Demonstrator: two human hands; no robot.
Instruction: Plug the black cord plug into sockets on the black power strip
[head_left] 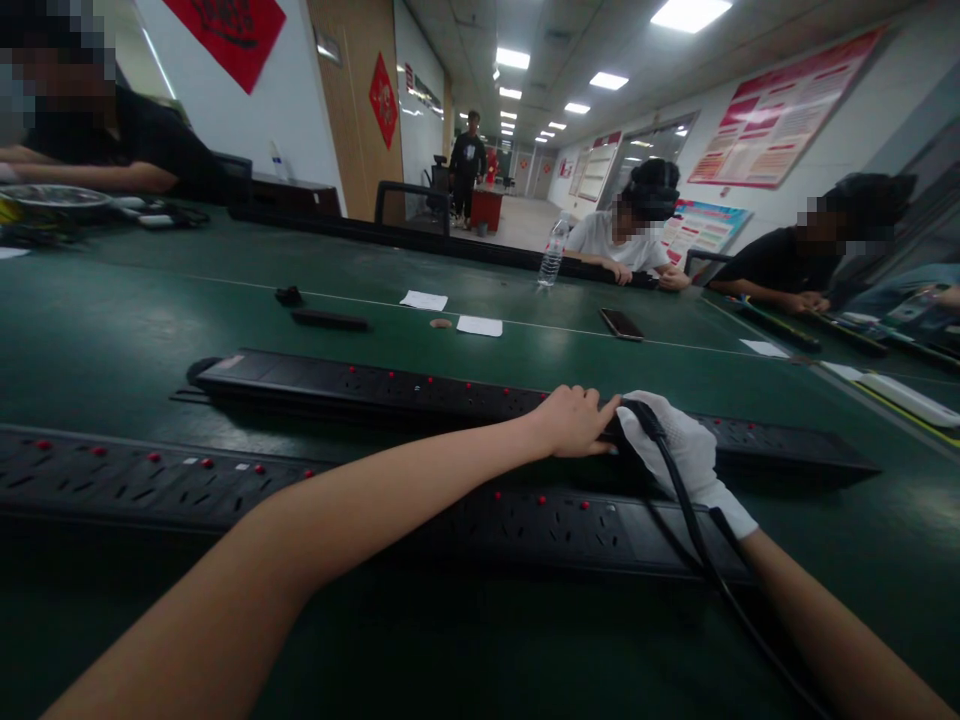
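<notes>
Two long black power strips with red switches lie across the green table, a farther one (300, 378) and a nearer one (525, 525). My bare left hand (577, 422) rests on the farther strip, fingers bent, its fingertips beside the white glove. What its fingers hold, if anything, is hidden. My gloved right hand (671, 445) is closed round the end of a black cable (686, 510) over the same strip. The cable runs down over the nearer strip towards the lower right. The tip of the cable is hidden between my hands.
Beyond the strips on the table (247, 325) lie white papers (480, 326), a phone (621, 323), a black bar (330, 320) and a bottle (553, 252). Several people sit around it. More strips (911, 398) lie at the right.
</notes>
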